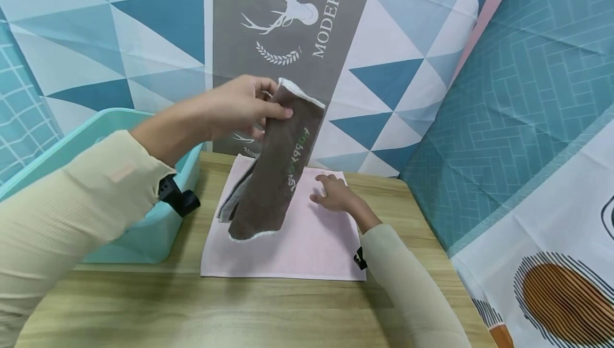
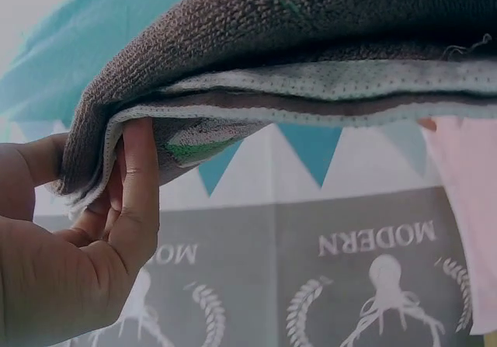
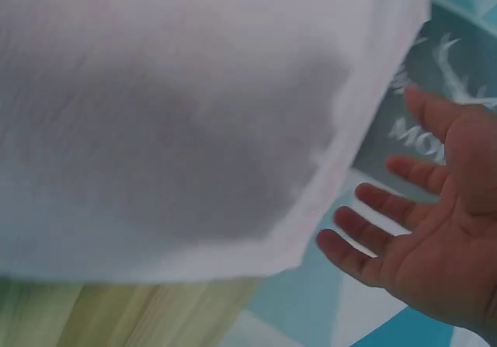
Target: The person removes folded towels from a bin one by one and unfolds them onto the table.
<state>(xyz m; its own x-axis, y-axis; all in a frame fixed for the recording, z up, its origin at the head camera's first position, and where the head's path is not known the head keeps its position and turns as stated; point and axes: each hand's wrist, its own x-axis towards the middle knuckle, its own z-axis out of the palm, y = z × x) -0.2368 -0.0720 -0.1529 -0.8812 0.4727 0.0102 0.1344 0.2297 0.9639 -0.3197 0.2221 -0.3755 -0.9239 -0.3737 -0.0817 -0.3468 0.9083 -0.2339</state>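
Observation:
In the head view my left hand [image 1: 237, 107] pinches one end of a folded brown towel [image 1: 273, 177] with white edges and green and white lettering. The towel hangs tilted in the air over a pink towel [image 1: 316, 252] that lies flat on the table. Up close in the left wrist view, the thumb is on one side of the folded towel [image 2: 178, 60] and the fingers [image 2: 140, 184] on the other, around its layers. My right hand [image 1: 336, 194] is over the right part of the pink towel, its fingers spread and holding nothing.
On the left of the wooden table [image 1: 211, 310] stands a mint-green plastic bin [image 1: 158, 241], partly behind my left sleeve. Patterned cloth [image 1: 384, 97] hangs as a wall along the back, and another teal one [image 1: 518, 71] runs along the right side.

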